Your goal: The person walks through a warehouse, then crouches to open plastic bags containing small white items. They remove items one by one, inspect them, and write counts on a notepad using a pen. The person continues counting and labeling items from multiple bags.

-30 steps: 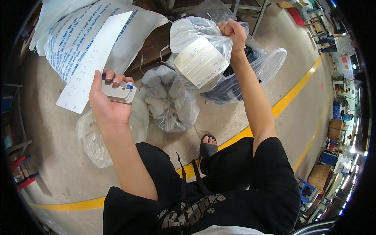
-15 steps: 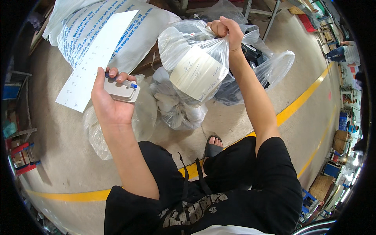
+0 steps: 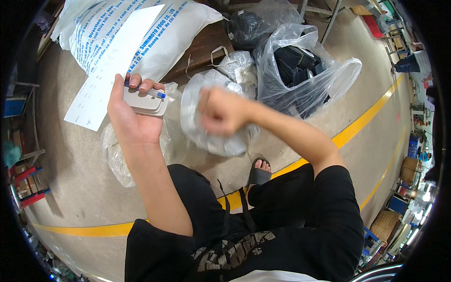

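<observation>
A: Left hand first. What is in it?

B: Left hand closed, palm up, on three things: a white slab, a pen, a paper. Slab's exact kind unclear. It sits by the palm, fingertips curled over its far side.

A: And the pen?

B: Lies across the slab's top, blue end to the right, caught under the fingers. Probably tucked there so one hand can carry all three.

A: Paper?

B: Thumb rests along it. Long sheet, slanting up and away past the hand, overlapping the printed sack. Seems pinned at one edge only, which would leave its marked face open to view.

A: Right hand?

B: Right hand curled, blurred, in front of a pale bag. Cannot tell whether the fingers are clamped on plastic or just folded; the blur hides it.

A: Other bags?

B: A clear bag on the floor, partly behind the left forearm. Right of the pale one, a dark-filled bag, mouth spread, contents exposed. The sack leans over a brown board, perhaps propped by it.
</observation>
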{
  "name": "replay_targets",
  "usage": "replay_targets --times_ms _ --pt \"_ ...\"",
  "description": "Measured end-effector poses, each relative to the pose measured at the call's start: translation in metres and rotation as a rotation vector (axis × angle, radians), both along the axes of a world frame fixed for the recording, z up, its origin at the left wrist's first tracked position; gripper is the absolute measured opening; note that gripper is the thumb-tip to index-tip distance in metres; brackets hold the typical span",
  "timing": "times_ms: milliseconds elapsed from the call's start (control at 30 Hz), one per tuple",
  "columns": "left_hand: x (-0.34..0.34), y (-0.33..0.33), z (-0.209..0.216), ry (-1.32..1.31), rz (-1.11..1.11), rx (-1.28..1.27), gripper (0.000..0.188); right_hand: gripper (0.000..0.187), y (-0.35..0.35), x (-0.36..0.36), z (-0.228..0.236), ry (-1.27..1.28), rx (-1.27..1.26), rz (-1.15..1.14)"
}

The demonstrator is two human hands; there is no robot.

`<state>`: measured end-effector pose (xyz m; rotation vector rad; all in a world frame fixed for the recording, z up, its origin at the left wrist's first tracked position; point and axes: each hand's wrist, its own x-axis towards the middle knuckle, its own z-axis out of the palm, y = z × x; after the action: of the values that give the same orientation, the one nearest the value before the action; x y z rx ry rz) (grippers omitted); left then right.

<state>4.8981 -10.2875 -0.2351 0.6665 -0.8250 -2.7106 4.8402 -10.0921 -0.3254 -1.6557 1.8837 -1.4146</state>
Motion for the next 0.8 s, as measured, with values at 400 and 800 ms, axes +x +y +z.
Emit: replay_targets --times_ms 400,800 --pt "0.011 -0.005 0.002 0.083 -0.040 0.034 0.015 0.022 -0.020 0.090 -0.088 0.070 0.216 0.244" --pt "0.012 -0.001 0.006 0.112 -0.130 0.174 0.015 0.045 0.065 -0.006 -0.129 0.493 0.696 -0.071"
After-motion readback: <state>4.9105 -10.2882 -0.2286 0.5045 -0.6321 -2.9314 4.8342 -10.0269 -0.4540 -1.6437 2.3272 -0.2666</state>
